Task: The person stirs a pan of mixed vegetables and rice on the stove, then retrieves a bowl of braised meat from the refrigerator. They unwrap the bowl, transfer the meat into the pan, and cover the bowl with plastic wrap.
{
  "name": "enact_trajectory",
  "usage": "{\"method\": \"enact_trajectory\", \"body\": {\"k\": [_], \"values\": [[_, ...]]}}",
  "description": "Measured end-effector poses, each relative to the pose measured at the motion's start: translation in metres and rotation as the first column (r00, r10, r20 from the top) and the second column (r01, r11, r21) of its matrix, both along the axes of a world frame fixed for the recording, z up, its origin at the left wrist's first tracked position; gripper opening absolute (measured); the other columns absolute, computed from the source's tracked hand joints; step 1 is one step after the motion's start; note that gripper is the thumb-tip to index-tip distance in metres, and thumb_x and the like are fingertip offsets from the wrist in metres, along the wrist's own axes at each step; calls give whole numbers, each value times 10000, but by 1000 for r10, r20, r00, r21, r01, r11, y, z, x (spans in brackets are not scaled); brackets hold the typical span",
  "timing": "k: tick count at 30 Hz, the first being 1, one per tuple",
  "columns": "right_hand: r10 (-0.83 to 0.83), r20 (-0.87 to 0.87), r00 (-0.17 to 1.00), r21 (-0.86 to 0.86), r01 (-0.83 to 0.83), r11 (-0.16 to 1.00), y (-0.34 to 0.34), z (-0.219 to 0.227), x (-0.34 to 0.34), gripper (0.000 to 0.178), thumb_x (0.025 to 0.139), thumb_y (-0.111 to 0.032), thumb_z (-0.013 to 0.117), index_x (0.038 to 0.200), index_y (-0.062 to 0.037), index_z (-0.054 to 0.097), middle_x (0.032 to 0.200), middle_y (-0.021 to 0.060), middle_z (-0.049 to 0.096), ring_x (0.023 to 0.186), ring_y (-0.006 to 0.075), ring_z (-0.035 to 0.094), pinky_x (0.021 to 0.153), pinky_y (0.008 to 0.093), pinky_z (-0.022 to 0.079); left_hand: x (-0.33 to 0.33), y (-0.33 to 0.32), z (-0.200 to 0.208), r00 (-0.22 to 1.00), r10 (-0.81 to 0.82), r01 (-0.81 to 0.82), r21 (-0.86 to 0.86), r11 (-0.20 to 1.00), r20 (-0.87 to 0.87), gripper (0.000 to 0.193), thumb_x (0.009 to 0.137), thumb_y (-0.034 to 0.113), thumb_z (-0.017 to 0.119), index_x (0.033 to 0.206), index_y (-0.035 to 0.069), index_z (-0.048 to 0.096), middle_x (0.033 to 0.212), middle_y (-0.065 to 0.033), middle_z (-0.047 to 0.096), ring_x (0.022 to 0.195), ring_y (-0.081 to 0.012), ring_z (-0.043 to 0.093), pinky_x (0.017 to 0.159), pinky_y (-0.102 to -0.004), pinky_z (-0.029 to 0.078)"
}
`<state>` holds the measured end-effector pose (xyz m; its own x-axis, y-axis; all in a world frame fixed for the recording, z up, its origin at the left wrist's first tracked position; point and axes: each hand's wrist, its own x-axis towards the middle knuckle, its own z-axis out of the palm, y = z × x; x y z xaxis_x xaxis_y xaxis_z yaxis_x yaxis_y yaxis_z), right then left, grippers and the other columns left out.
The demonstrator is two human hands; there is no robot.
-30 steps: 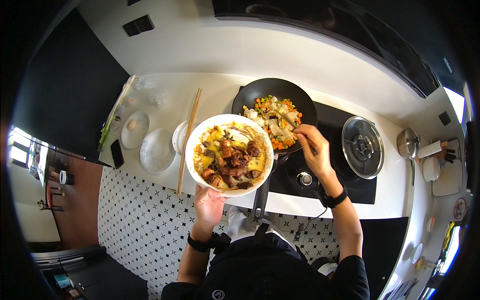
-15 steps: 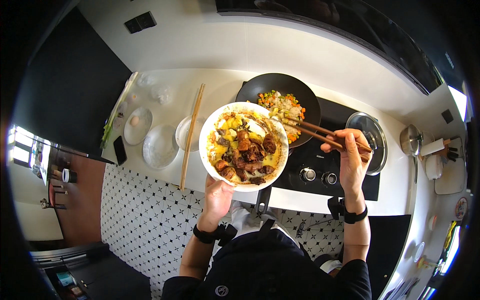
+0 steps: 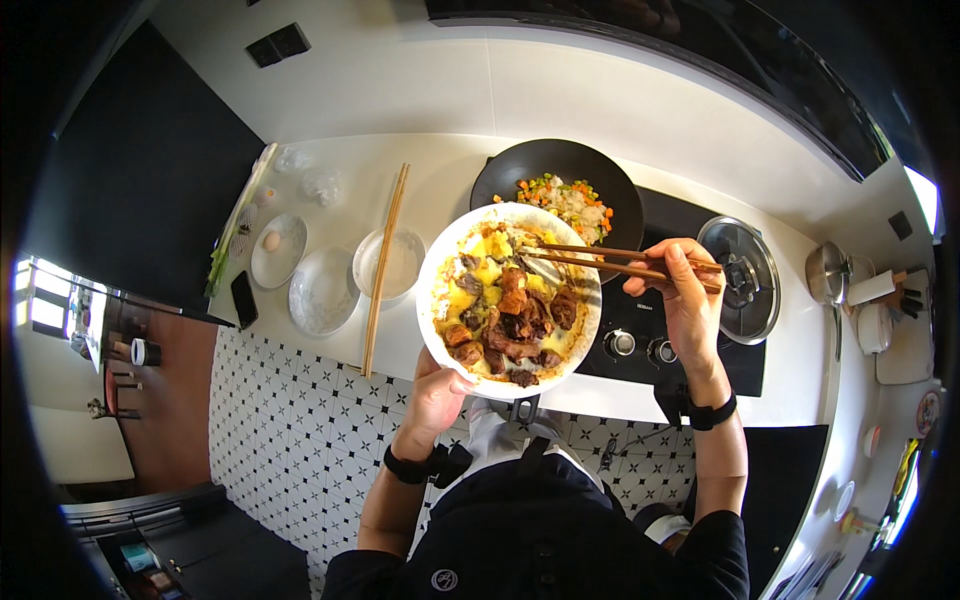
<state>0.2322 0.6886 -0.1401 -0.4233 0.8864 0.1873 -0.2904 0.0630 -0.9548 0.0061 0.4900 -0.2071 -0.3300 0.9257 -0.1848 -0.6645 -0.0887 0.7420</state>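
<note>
My left hand (image 3: 436, 396) grips the near-left rim of a white bowl (image 3: 583, 352) raised in front of the stove. Brown chunks of meat (image 3: 515, 330), yellow pieces and sauce lie in it. Closed around brown chopsticks (image 3: 640, 262), my right hand (image 3: 687, 300) holds them above the bowl, their tips at the food near its far side. Beyond the bowl, rice with diced carrot, corn and green vegetables (image 3: 570, 203) sits in a black wok (image 3: 500, 175). The bowl hides the wok's near part and much of its handle.
A glass lid (image 3: 742, 280) rests on the black stove (image 3: 655, 215) at right. On the counter at left are long light chopsticks (image 3: 384, 280) across a bowl (image 3: 402, 265), an empty plate (image 3: 322, 292), an egg (image 3: 271, 241) on a plate, a phone (image 3: 243, 300) and green onions (image 3: 230, 235).
The chopsticks have moved left, from over the wok's near edge to inside the bowl. The bowl has shifted slightly right in the picture.
</note>
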Motion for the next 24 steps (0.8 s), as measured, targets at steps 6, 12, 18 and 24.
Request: {"method": "enact_trajectory", "body": {"k": [6, 12, 18, 24], "values": [[44, -60, 997, -59, -47, 997, -5, -18, -12, 245, 1023, -223, 515, 992, -2, 615, 869, 140, 691, 695, 201, 693, 665, 300, 567, -1, 0, 3, 999, -15, 14, 19, 1000, 52, 727, 589, -33, 473, 1312, -100, 426, 1248, -165, 577, 1167, -259, 576, 987, -333, 463], [41, -105, 994, -155, -57, 986, -6, -37, -19, 257, 1016, -209, 535, 993, 32, 621, 867, 174, 697, 686, 228, 705, 653, 299, 583, -7, 1, 2, 998, -43, 44, -25, 999, 41, 771, 584, -43, 447, 1354, -65, 407, 1287, -165, 566, 1209, -291, 556, 1026, -383, 448], [-29, -63, 998, -80, 24, 996, 2, -14, -7, 250, 1018, -196, 523, 978, 34, 613, 852, 177, 694, 667, 224, 696, 629, 297, 582, -8, 5, 5, 997, -73, 74, -27, 997, 32, 700, 631, -27, 467, 1328, -67, 413, 1177, -137, 601, 1098, -219, 604, 942, -315, 486], [34, 46, 998, -77, -30, 997, 10, 22, -5, 233, 1014, -200, 517, 952, 7, 606, 814, 138, 683, 647, 211, 704, 595, 270, 579, -8, 8, 8, 999, -38, 37, -57, 998, -29, 662, 629, -8, 481, 1287, -81, 455, 1158, -131, 614, 1062, -196, 614, 916, -296, 486]]}}
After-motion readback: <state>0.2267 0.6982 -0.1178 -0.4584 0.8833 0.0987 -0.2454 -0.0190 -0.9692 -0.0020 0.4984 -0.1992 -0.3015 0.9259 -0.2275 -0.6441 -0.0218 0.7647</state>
